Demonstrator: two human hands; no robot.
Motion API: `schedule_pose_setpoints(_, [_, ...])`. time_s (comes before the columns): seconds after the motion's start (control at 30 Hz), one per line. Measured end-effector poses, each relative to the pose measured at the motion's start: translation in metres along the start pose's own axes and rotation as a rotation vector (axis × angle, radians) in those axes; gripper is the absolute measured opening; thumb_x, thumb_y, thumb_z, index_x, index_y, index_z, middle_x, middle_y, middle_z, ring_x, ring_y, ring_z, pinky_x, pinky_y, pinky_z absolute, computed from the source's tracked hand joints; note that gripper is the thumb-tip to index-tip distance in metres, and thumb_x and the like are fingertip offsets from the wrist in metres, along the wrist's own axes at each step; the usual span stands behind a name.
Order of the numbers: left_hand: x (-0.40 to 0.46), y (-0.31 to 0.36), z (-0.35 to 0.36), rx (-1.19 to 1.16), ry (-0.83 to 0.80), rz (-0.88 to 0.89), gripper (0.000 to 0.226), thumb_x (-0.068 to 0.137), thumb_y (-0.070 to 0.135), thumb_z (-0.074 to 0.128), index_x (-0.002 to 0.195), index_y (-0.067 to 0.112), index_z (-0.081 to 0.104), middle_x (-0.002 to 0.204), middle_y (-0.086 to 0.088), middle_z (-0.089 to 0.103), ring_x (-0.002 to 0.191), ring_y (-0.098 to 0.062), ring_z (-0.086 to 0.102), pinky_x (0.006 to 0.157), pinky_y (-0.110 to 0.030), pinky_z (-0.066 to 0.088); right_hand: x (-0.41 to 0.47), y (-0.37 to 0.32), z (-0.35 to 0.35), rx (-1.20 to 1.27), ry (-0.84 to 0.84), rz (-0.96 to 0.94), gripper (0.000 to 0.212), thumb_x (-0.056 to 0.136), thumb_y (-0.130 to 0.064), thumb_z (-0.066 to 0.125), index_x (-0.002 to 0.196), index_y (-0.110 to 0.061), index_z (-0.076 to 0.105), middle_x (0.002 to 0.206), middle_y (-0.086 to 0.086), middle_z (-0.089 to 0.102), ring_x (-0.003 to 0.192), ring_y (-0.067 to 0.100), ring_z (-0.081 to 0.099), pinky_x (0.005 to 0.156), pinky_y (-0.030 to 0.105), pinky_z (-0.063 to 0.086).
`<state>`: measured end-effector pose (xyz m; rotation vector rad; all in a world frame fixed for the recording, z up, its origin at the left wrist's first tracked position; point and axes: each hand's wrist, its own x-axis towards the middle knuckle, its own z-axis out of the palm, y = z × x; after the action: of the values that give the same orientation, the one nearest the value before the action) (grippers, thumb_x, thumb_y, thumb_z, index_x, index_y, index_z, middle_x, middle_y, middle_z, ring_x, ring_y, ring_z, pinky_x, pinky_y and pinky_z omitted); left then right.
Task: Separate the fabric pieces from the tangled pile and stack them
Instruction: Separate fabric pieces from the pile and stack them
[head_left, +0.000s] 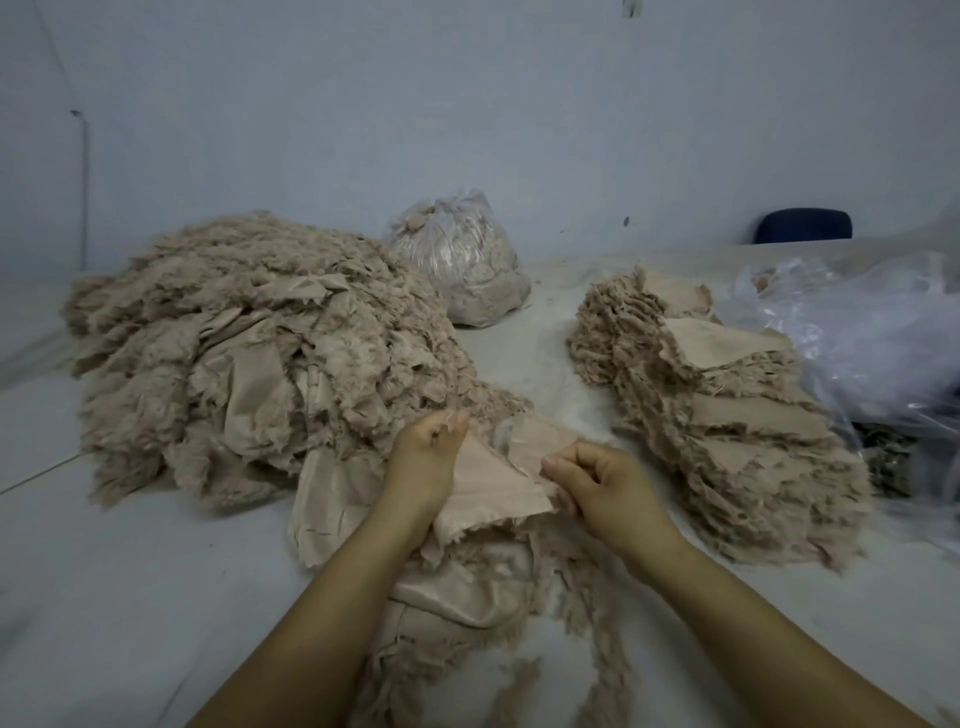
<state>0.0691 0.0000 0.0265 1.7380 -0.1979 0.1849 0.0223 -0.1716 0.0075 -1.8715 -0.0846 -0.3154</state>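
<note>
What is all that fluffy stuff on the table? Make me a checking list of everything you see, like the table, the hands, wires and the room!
Surface: pale table with bits of fluff on it.
Job's things: big tangled pile of beige furry fabric at left; neater stack of pieces at right; one fabric piece held between both hands.
Clutter: tied clear bag of fabric at the back; loose clear plastic sheeting at right.
Grips: left hand pinches the piece's far edge; right hand pinches its near right edge.
Cables: nothing seen.
Surroundings: plain pale wall; dark blue chair back behind the table.
</note>
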Motion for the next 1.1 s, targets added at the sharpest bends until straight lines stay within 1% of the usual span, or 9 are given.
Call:
schedule_pose_setpoints(0.2, [0.008, -0.001, -0.017, -0.083, -0.004, -0.181, 0.024, 0.097, 0.024, 0.050, 0.075, 0.022, 0.060, 0.070, 0.004, 0.054, 0.070, -0.011, 0.049, 0.061, -0.020, 0.042, -0.002, 0.007, -0.031, -0.018, -0.110, 0.136, 0.027, 0.092, -0.012, 0.062, 0.065, -0.009, 0.062, 0.041, -0.006, 0.046, 0.033, 0.001, 0.034, 0.037, 0.012, 0.028])
schedule_pose_setpoints(0.3, [0.006, 0.001, -0.018, -0.126, -0.097, -0.274, 0.019, 0.096, 0.029, 0.052, 0.099, 0.015, 0.065, 0.100, -0.008, 0.067, 0.095, -0.022, 0.061, 0.090, -0.038, 0.048, -0.005, 0.000, -0.038, -0.147, -0.360, 0.216, 0.041, 0.078, -0.044, 0.069, 0.057, -0.010, 0.061, 0.043, -0.003, 0.045, 0.036, 0.006, 0.037, 0.039, 0.015, 0.031])
schedule_pose_setpoints(0.4, [0.000, 0.005, -0.008, -0.145, -0.151, -0.278, 0.024, 0.095, 0.029, 0.053, 0.093, 0.009, 0.066, 0.091, -0.014, 0.068, 0.084, -0.026, 0.064, 0.080, -0.038, 0.050, -0.004, -0.009, -0.022, -0.139, -0.294, 0.138, 0.042, 0.062, -0.060, 0.067, 0.084, -0.025, 0.072, 0.077, -0.006, 0.071, 0.064, 0.006, 0.063, 0.067, 0.019, 0.049])
schedule_pose_setpoints(0.47, [-0.003, 0.007, -0.003, -0.184, -0.175, -0.270, 0.025, 0.095, 0.028, 0.053, 0.092, 0.006, 0.065, 0.086, -0.015, 0.067, 0.078, -0.025, 0.063, 0.075, -0.037, 0.050, -0.003, -0.011, -0.006, 0.040, -0.320, 0.164, 0.039, 0.071, -0.050, 0.072, 0.104, -0.031, 0.065, 0.083, -0.008, 0.072, 0.054, 0.010, 0.062, 0.053, 0.021, 0.051])
schedule_pose_setpoints(0.57, [-0.005, 0.008, 0.000, -0.153, -0.163, -0.233, 0.025, 0.096, 0.026, 0.051, 0.084, 0.007, 0.063, 0.080, -0.013, 0.064, 0.077, -0.024, 0.059, 0.069, -0.032, 0.047, 0.001, -0.010, 0.008, 0.189, -0.236, 0.141, 0.005, 0.088, -0.017, 0.067, 0.084, -0.014, 0.066, 0.048, 0.004, 0.059, 0.033, 0.011, 0.045, 0.035, 0.018, 0.037])
schedule_pose_setpoints(0.73, [0.005, 0.002, -0.011, -0.196, 0.002, -0.313, 0.022, 0.097, 0.029, 0.050, 0.091, 0.014, 0.065, 0.094, -0.008, 0.069, 0.090, -0.024, 0.064, 0.080, -0.035, 0.052, 0.008, -0.002, -0.002, 0.297, 0.150, 0.215, 0.024, 0.094, -0.004, 0.057, 0.069, -0.004, 0.057, 0.042, 0.000, 0.052, 0.035, 0.010, 0.043, 0.034, 0.017, 0.033])
schedule_pose_setpoints(0.87, [0.006, 0.004, 0.000, -0.483, 0.077, -0.393, 0.022, 0.099, 0.020, 0.047, 0.090, 0.008, 0.063, 0.083, -0.010, 0.069, 0.073, -0.020, 0.066, 0.070, -0.032, 0.054, 0.000, -0.007, 0.003, 0.458, -0.170, 0.475, 0.040, 0.089, -0.040, 0.058, 0.073, -0.004, 0.065, 0.053, 0.005, 0.061, 0.044, 0.015, 0.055, 0.036, 0.018, 0.040])
schedule_pose_setpoints(0.97, [0.001, 0.006, 0.010, -0.666, 0.017, -0.353, 0.022, 0.098, 0.011, 0.045, 0.087, 0.004, 0.063, 0.080, -0.013, 0.070, 0.067, -0.017, 0.069, 0.059, -0.029, 0.058, -0.006, -0.013, 0.016, 0.641, -0.327, 0.484, 0.048, 0.077, -0.048, 0.067, 0.094, -0.003, 0.072, 0.089, 0.015, 0.073, 0.078, 0.023, 0.071, 0.066, 0.031, 0.059])
schedule_pose_setpoints(1.1, [-0.004, 0.005, 0.013, -0.736, -0.157, -0.431, 0.015, 0.093, 0.008, 0.051, 0.090, 0.001, 0.063, 0.074, -0.012, 0.070, 0.066, -0.022, 0.069, 0.055, -0.031, 0.058, 0.006, -0.012, 0.016, 0.822, 0.099, 0.363, 0.023, 0.089, -0.019, 0.061, 0.104, -0.001, 0.065, 0.091, 0.015, 0.072, 0.076, 0.021, 0.071, 0.063, 0.029, 0.057])
